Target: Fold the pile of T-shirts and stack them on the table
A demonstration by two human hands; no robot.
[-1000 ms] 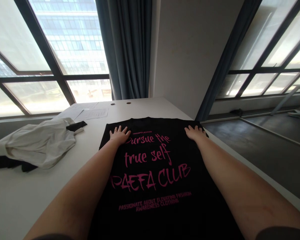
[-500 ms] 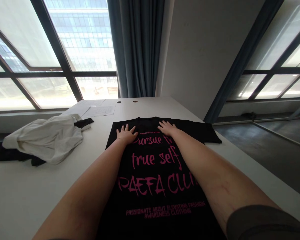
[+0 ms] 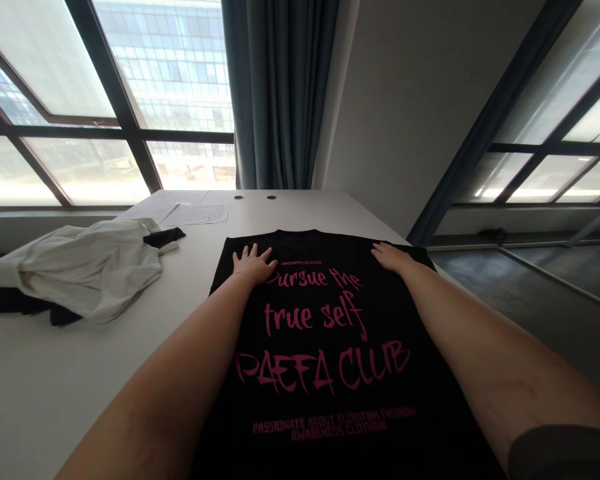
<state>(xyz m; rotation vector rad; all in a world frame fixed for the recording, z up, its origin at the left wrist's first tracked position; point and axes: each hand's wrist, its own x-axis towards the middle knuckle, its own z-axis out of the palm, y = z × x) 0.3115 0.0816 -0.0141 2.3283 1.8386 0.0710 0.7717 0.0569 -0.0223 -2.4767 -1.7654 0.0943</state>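
Outward again across the black shirt (image 3: 325, 333), your right hand (image 3: 390, 257) has slid from beside the neckline to the right shoulder, fingers slightly parted and flat. Your left hand (image 3: 253, 264) presses the left shoulder, fingers spread wide. Beneath both, the shirt lies print-up on the white table (image 3: 180, 267); white and black clothes (image 3: 90, 267) sit crumpled to the left, near papers (image 3: 197, 213).

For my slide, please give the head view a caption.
Left hand and right hand lie flat on a black T-shirt with pink lettering.
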